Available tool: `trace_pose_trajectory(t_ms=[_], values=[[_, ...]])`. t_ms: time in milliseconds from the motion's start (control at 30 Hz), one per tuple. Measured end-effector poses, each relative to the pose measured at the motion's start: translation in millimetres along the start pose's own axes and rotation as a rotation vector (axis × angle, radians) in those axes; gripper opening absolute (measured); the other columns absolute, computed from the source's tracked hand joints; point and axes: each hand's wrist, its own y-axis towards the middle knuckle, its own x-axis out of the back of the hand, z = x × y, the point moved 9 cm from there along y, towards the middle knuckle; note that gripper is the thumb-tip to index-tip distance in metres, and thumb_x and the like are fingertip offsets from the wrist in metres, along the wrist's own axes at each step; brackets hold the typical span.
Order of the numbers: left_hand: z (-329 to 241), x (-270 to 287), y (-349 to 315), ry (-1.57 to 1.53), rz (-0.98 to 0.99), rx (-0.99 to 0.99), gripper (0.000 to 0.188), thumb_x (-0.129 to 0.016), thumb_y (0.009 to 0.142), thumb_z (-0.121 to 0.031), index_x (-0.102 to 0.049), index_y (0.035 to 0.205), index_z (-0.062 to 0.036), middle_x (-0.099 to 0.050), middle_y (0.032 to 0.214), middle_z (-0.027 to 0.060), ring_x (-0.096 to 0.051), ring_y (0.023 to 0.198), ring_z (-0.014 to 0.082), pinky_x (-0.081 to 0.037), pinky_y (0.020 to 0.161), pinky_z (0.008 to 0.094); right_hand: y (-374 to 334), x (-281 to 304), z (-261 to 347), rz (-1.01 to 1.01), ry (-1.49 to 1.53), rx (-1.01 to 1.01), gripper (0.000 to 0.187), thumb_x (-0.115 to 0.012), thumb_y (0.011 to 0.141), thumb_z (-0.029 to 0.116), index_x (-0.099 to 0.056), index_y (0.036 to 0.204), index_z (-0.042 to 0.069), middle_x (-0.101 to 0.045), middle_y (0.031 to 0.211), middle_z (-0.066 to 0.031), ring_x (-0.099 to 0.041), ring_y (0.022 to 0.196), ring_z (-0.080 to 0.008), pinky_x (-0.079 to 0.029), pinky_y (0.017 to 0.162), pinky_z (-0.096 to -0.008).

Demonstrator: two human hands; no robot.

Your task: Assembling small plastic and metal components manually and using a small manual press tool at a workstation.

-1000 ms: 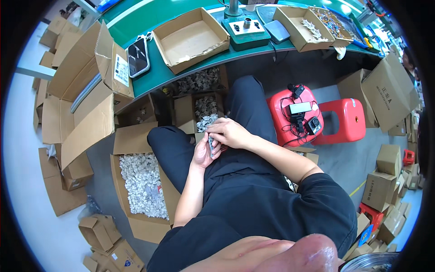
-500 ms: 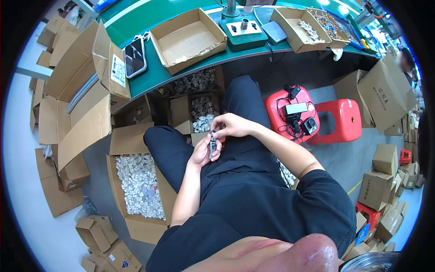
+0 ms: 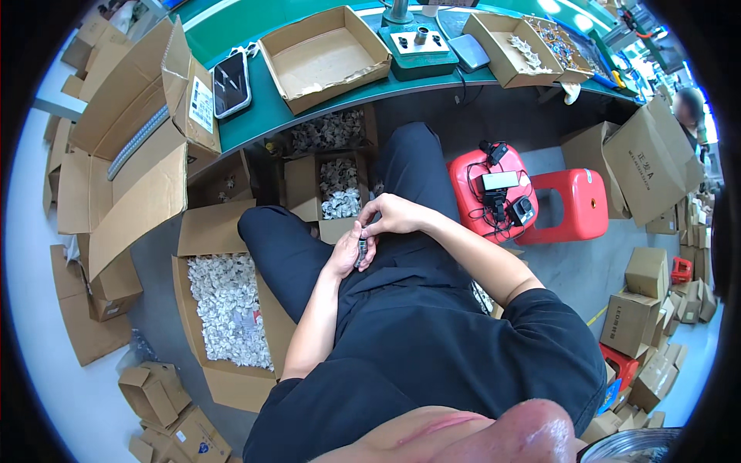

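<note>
Above my lap, my left hand (image 3: 345, 256) is closed around a small dark cylinder with silvery bands (image 3: 362, 248). My right hand (image 3: 392, 215) meets it from above, thumb and fingertips pinched at the cylinder's upper end. Those fingers cover that end, so whether they grip the cylinder itself or a separate small part cannot be made out. Just beyond my hands, between my knees, stands a carton of white plastic pieces (image 3: 340, 204).
A larger open carton of white pieces (image 3: 231, 309) sits left of my leg. On the green bench (image 3: 258, 127) are a shallow cardboard box (image 3: 328, 58), a phone (image 3: 231, 85) and a green press fixture (image 3: 421, 58). Red stools (image 3: 575, 204) stand right, one carrying cables and small devices.
My right fingers have come lower over the cylinder's upper end, hiding more of it. My left hand stays closed around it. The whole view has shifted slightly.
</note>
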Motion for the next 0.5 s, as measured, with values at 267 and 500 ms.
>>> trace_pose_trajectory(t_ms=[267,500], values=[[-10.8,0.9,0.0,-0.045,-0.005,-0.022,0.058,-0.033,0.102,-0.063,-0.049,0.091,-0.0084,-0.046,0.061,0.0017,-0.043,0.044,0.0104,-0.037,0.039,0.0235,-40.1,156.4,113.3,-0.574,-0.299,0.238,0.023,-0.072,0.087,0.016,-0.073,0.104,0.001,-0.072,0.103,-0.0131,-0.07,0.093,-0.0252,-0.054,0.085,-0.0333],[-3.1,0.4,6.6,0.02,-0.028,0.029,0.054,-0.034,0.103,-0.06,-0.049,0.093,-0.0097,-0.044,0.061,0.0002,-0.042,0.045,0.0096,-0.037,0.04,0.0232,-180.6,464.3,102.3,-1.347,-0.916,-0.136,0.029,-0.065,0.089,0.016,-0.072,0.115,0.007,-0.074,0.102,-0.0094,-0.069,0.096,-0.0191,-0.053,0.086,-0.0335]])
